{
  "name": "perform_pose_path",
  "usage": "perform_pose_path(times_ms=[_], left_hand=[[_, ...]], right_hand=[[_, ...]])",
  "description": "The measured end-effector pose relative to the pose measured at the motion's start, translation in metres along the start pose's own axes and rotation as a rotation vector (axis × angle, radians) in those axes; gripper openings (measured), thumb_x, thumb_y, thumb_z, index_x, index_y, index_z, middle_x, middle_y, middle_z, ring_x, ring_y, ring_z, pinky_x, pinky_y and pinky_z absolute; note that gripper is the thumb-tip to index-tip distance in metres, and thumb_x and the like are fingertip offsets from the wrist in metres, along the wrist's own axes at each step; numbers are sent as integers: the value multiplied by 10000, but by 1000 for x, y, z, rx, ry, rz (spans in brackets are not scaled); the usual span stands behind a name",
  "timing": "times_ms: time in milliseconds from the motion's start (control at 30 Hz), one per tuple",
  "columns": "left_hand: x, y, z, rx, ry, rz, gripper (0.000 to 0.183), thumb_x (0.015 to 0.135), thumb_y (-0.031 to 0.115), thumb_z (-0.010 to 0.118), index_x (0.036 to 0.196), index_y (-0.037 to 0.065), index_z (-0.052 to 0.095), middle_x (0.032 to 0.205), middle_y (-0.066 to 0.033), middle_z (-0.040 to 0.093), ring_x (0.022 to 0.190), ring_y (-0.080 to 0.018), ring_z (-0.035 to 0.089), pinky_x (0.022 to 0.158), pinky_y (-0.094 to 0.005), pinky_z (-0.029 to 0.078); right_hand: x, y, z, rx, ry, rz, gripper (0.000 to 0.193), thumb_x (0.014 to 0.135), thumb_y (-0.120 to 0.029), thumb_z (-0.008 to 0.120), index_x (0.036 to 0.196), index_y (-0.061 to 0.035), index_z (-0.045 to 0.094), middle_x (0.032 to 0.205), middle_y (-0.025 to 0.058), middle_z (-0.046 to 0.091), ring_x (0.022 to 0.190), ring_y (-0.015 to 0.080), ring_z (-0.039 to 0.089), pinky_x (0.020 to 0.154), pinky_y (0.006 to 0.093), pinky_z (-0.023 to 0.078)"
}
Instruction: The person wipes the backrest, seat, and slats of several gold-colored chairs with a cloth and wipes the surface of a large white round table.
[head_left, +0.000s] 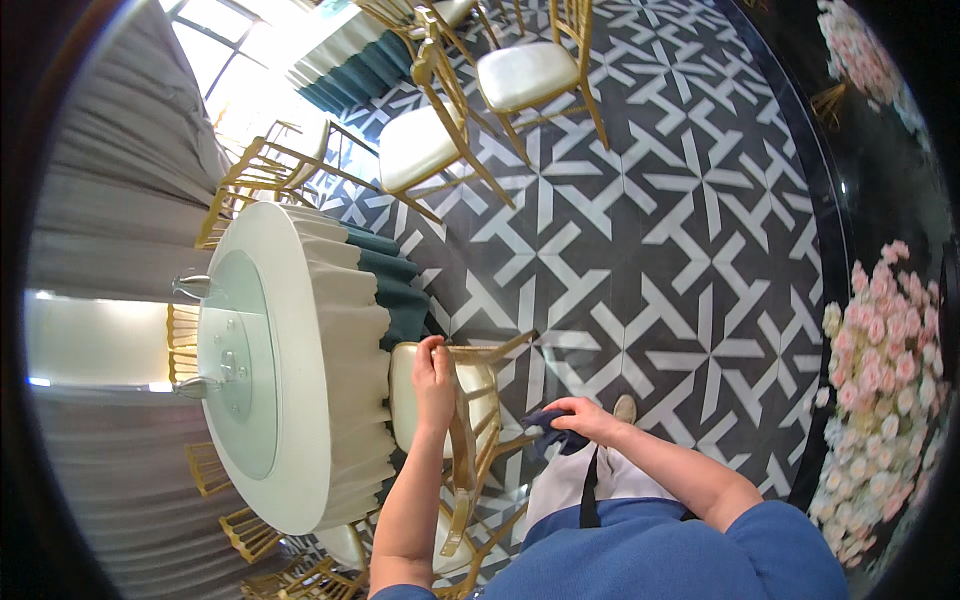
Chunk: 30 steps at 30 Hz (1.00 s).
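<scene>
My left hand [433, 378] reaches to a gold chair [463, 440] with a pale seat, beside the round table. Its fingers are curled together at the upper end of the chair's back rail, and the fingertips are partly hidden. In front of my waist, my right hand [585, 417] is closed on a bunched dark blue cloth [548, 424]. The cloth hangs below the fingers, close to my light trousers. The chair's seat faces the table, partly beneath its cloth.
The round table [308, 400] has a cream cloth over teal and a glass turntable [262, 420]. More gold chairs [528, 75] stand toward the back and around the table. Pink and white flowers [870, 350] line the right. Grey curtains [130, 150] hang at left above a patterned floor [660, 250].
</scene>
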<state>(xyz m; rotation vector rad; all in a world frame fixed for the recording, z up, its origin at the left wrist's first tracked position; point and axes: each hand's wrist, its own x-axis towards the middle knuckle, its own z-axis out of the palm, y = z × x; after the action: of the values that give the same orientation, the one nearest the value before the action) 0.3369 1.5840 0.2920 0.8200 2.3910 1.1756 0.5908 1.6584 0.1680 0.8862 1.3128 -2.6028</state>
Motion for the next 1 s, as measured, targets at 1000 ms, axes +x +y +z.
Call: perform_pose_path(times_ms=[1000], left_hand=[[126, 94, 9, -84, -54, -168, 555, 902, 158, 659, 1410, 42, 467, 1336, -176, 560, 1227, -346, 527, 1076, -415, 397]], right_hand=[[214, -378, -39, -729, -219, -406, 236, 909, -138, 597, 1089, -2, 666, 945, 178, 690, 876, 289, 691, 770, 370, 527]])
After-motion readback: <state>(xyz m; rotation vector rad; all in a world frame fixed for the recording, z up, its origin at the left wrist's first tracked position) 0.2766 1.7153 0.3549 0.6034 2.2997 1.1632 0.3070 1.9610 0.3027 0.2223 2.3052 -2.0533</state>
